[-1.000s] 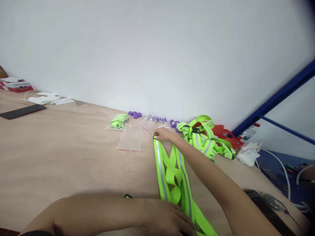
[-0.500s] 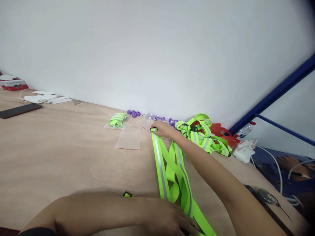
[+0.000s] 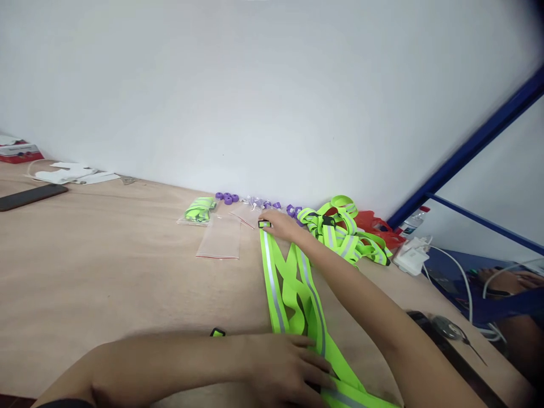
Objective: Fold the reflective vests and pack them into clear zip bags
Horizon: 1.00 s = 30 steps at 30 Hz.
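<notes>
A neon-green reflective strap vest (image 3: 293, 294) lies stretched out lengthwise on the wooden table (image 3: 106, 266). My right hand (image 3: 283, 225) reaches far forward and pinches the vest's far end by its black buckle. My left hand (image 3: 287, 368) lies flat on the near end of the straps, fingers spread, pressing them to the table. A small black buckle (image 3: 217, 332) shows just beyond my left forearm.
Empty clear zip bags (image 3: 219, 243) and a bagged folded vest (image 3: 199, 211) lie left of the right hand. Purple rings (image 3: 227, 198) line the wall. A heap of green vests (image 3: 344, 232), a red bag, white chargers (image 3: 410, 255) and a phone (image 3: 29, 196) are around. Another person's hand (image 3: 505, 280) is at right.
My right hand has drawn the vest's far end a little farther away, pulling the straps straighter. My left hand stays pressed on the near end.
</notes>
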Available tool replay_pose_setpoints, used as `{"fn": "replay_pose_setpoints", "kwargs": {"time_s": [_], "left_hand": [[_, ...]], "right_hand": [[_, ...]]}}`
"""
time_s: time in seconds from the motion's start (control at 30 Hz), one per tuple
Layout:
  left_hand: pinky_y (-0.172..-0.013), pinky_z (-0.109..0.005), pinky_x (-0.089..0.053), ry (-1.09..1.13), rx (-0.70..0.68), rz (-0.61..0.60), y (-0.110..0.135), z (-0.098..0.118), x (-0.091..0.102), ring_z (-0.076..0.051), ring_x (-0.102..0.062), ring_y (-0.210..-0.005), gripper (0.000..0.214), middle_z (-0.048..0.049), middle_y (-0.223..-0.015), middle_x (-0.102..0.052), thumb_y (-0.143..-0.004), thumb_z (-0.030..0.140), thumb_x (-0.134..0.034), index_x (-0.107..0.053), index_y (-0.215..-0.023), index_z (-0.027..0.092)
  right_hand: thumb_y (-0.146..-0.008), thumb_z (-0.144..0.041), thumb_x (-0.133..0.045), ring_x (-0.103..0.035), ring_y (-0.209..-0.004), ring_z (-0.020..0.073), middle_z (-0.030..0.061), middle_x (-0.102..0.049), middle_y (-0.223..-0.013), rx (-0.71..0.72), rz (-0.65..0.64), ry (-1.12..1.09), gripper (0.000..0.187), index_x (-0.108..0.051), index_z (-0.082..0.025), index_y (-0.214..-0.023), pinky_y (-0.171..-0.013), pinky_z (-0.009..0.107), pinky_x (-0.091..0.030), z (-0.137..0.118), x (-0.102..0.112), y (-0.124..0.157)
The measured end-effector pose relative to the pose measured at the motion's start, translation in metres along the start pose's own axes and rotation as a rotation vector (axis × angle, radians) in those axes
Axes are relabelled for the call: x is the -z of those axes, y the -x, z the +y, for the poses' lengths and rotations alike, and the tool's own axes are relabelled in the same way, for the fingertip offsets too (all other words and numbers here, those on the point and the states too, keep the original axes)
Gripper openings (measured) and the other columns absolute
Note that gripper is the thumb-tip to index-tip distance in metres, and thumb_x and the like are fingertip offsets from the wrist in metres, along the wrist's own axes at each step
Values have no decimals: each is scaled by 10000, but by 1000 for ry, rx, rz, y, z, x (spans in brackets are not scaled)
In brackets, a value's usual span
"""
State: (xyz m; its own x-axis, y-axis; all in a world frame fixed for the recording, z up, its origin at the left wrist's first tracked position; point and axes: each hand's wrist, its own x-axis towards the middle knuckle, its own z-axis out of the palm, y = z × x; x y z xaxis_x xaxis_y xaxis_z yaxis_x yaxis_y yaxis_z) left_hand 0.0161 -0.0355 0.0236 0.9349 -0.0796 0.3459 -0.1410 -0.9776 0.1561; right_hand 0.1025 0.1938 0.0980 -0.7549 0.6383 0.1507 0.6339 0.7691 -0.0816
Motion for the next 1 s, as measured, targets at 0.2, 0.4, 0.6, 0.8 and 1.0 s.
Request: {"fn": "replay_pose_setpoints", "kwargs": {"time_s": [0.2,0.4,0.6,0.8,1.0], "left_hand": [[-776,-328,-506,-67,386,737,23,-43,98,-185,-650,-764,202,-55,-798,-711,-940,223,-471,-669,-907,193],[-849,-330,-512,101,942,920,72,-135,132,-219,-648,-980,306,-104,-1113,-704,-881,205,-505,-653,-1143,152],[-850,-315,-528,347,883,800,90,-177,100,-215,-676,-927,295,-81,-1027,-755,-850,261,-550,-735,-1034,123],[-659,-257,-489,427,939,890,97,-190,83,-172,-627,-691,328,-46,-760,-722,-811,388,-613,-758,-906,110],[-596,-235,-436,401,1007,984,95,-198,73,-151,-587,-641,244,-17,-684,-662,-762,372,-656,-700,-790,134]], "right_hand": [[-922,-189,-632,-590,-1218,243,89,-658,-1311,7,57,-49,356,-627,-222,-1276,-987,348,-455,-2,6,12],[-921,-204,-648,-644,-1085,240,78,-698,-1213,-37,112,-54,265,-634,-210,-1186,-883,337,-478,-8,13,21],[-918,-224,-666,-649,-1012,236,67,-710,-1119,-77,143,-14,229,-613,-218,-1141,-781,299,-450,-7,17,30],[-916,-205,-665,-639,-961,226,58,-702,-1044,-87,175,-14,178,-619,-214,-1088,-751,286,-425,-7,10,30],[-926,-198,-655,-629,-980,227,73,-696,-1066,-65,166,6,173,-620,-206,-1096,-772,292,-423,-8,4,29]]}}
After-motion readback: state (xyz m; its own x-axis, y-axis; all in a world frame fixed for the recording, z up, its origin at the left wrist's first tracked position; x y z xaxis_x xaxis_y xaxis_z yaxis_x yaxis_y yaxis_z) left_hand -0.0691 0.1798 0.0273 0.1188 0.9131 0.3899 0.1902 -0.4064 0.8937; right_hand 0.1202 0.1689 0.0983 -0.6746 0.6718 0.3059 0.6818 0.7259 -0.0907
